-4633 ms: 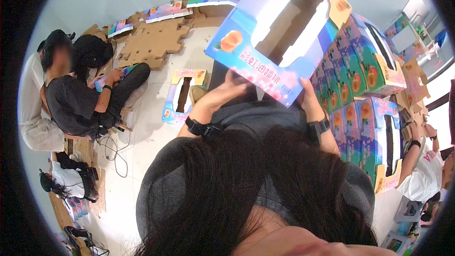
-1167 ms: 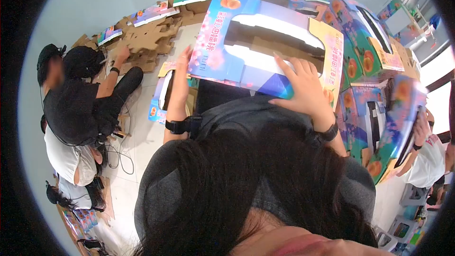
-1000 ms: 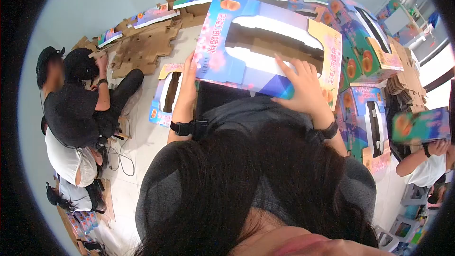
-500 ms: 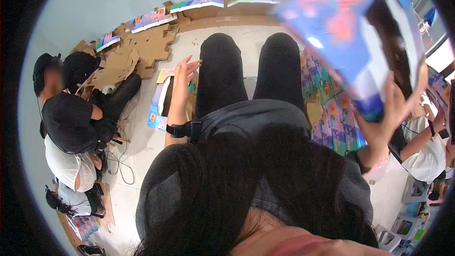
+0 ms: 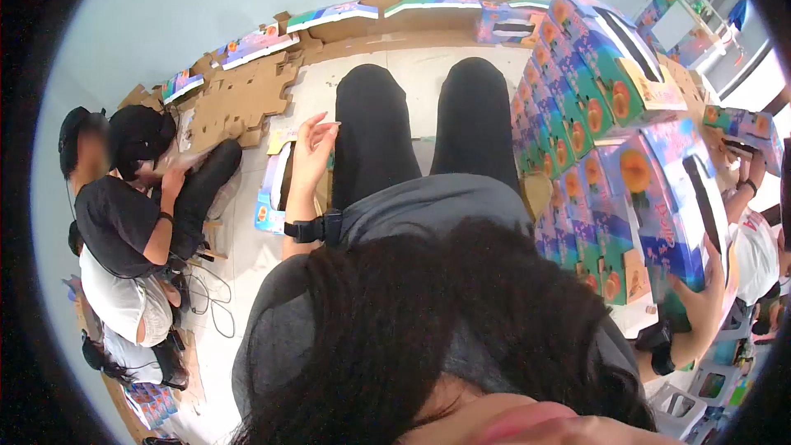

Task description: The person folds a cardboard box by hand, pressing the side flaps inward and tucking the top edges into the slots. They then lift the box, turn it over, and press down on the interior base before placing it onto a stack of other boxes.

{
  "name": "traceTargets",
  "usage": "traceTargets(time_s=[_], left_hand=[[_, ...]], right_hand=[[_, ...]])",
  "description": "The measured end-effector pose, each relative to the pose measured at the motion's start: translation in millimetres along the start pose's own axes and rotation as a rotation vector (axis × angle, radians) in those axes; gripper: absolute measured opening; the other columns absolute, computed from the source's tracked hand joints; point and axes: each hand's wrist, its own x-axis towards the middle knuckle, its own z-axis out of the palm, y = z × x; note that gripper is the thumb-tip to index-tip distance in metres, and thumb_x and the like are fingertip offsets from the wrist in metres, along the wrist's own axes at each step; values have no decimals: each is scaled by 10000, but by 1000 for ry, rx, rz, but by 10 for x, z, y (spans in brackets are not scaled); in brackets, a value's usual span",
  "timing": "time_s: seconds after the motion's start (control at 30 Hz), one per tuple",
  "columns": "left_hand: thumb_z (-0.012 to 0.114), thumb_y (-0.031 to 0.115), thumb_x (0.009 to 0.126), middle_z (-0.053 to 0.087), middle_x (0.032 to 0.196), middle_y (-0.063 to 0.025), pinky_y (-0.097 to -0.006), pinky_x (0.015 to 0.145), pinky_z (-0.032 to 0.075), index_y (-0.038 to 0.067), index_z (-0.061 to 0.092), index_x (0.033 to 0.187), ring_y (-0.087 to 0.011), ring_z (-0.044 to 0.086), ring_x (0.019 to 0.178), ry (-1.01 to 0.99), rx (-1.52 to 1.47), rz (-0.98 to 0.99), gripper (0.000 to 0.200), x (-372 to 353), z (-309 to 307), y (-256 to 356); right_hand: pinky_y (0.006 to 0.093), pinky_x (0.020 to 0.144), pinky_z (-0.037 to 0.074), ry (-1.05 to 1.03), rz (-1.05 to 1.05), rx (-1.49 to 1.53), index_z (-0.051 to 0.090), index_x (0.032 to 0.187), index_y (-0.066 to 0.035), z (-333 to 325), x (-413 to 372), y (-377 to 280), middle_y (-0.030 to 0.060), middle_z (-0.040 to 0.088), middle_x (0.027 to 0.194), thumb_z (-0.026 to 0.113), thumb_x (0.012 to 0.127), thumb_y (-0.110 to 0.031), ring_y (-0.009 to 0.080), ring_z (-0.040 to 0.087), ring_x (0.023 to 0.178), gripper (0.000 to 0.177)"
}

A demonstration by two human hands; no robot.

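Observation:
A printed cardboard box (image 5: pixel 655 189) in blue and pink, with a dark slot in its top, stands at the front of a row of like boxes on my right. My right hand (image 5: pixel 700 297) grips its near lower end, thumb on one side and fingers on the other. Beside my left knee, my left hand (image 5: pixel 311 152) is raised with loosely bent fingers apart and nothing in them. Just below and left of that hand, another printed box (image 5: pixel 268 194) sits on the floor, partly hidden by my forearm.
Stacked printed boxes (image 5: pixel 606 70) rise along my right side. Flat brown cardboard (image 5: pixel 239 103) lies along the wall at the left. People (image 5: pixel 124 222) sit on the left near a cable (image 5: pixel 216 305). Another person (image 5: pixel 754 255) is at the far right, by white stools (image 5: pixel 680 404).
The box in my right hand has come down from the upper right to the row of boxes. The tall stack now shows. My left hand has drawn slightly back, its fingers more bent.

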Motion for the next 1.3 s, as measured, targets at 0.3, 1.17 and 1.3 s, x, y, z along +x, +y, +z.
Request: traceTargets(time_s=[0.3,1.17,1.3], left_hand=[[661,161,966,644,1208,-120,-345,983,485,65,518,1367,-193,619,1096,-23,138,33,436,-52,45,136],[657,173,956,642,1229,-146,-381,1015,470,50,455,1416,-225,619,1140,136,187,76,517,-2,-289,-39],[538,98,995,674,1171,-153,-343,986,485,32,455,1406,-220,647,1082,188,193,55,425,-23,-623,-158]], right_hand=[[351,969,481,-72,324,92,493,1407,26,184,194,398,186,605,1250,875,641,-102,240,604,1110,866],[398,933,487,-409,-97,49,572,1343,-25,1208,1066,-692,163,662,1158,797,812,-298,278,643,1065,638],[343,786,504,-1109,-912,271,651,1199,-27,1481,1488,-2006,119,676,966,766,868,-302,233,658,879,446]])
